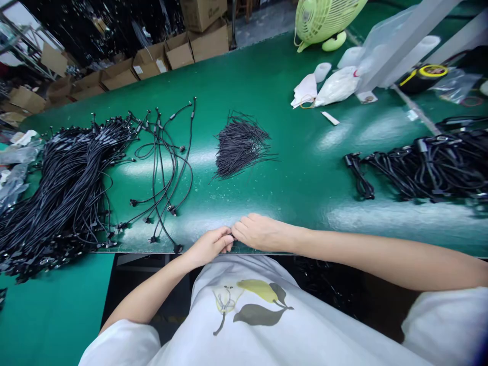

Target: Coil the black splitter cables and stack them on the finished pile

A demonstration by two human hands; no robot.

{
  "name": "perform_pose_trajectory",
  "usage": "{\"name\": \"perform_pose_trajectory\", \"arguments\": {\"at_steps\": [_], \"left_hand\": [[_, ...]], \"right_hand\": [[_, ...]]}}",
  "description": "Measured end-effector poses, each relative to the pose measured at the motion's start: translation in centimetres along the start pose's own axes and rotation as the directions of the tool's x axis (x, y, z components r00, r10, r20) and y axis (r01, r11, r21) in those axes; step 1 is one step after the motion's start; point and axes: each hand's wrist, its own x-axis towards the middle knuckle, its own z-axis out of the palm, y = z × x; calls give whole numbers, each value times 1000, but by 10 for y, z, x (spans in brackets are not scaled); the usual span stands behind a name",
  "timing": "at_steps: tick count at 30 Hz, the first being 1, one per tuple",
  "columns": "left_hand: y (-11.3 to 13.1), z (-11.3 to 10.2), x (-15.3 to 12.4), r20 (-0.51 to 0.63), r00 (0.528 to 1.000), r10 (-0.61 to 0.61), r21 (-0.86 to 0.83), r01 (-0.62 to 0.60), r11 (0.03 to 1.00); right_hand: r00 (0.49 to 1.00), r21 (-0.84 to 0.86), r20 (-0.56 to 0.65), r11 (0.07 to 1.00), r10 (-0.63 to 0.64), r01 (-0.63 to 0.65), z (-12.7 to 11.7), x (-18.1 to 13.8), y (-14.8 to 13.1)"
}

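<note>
At the table's front edge my left hand [212,245] and my right hand [252,232] meet, fingers curled and fingertips touching. Both are closed; a tiny dark bit shows between them, too small and covered to name. Beyond them lies a loose pile of short black wire ties [241,146]. To the left, several black cables [162,168] with small plugs at their ends are spread apart. Farther left is a big heap of straight black cables [72,178]. On the right sit coiled, bundled black cables [423,170], with one bundle [360,177] lying slightly apart.
The green tabletop [290,203] ends just in front of my body. A light green fan [324,20] stands at the back, near white plastic bags [337,87], a grey post [406,43] and a black-and-yellow tape roll [424,77]. Cardboard boxes [150,62] line the far edge.
</note>
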Motion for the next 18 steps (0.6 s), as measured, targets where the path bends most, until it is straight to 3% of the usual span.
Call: {"name": "perform_pose_trajectory", "arguments": {"at_steps": [3, 5, 9, 11, 12, 13, 15, 16, 17, 18], "left_hand": [[2, 3, 0, -116, 989, 88, 255, -56, 965], [1, 6, 3, -172, 979, 113, 292, -59, 955], [-8, 9, 15, -214, 977, 26, 96, -5, 995], [-13, 6, 23, -238, 971, 5, -108, -32, 994], [-13, 3, 26, -260, 966, -1, -230, -61, 971], [-13, 0, 29, -284, 959, -11, -353, -94, 931], [-9, -5, 34, -318, 947, -41, -562, -154, 813], [-5, -8, 35, -324, 945, -54, -632, -174, 755], [-1, -9, 36, -322, 945, -61, -682, -187, 707], [4, -10, 37, -321, 945, -63, -712, -198, 674]], "right_hand": [[999, 5, 33, 1000, 10, -11, 4, 0, 0], [997, 31, 70, 999, 32, -35, 7, 3, -1], [995, 183, 73, 979, 74, -86, 7, 9, 15], [982, 317, 12, 931, 188, -182, 9, 4, 40], [946, 368, -15, 882, 323, -295, 11, -2, 57], [869, 397, -25, 803, 494, -445, 15, -10, 76], [585, 374, 3, 541, 811, -753, 27, -30, 114], [463, 345, 33, 425, 886, -837, 34, -40, 131], [392, 325, 64, 352, 918, -878, 40, -50, 145], [363, 314, 92, 319, 927, -894, 46, -57, 156]]}}
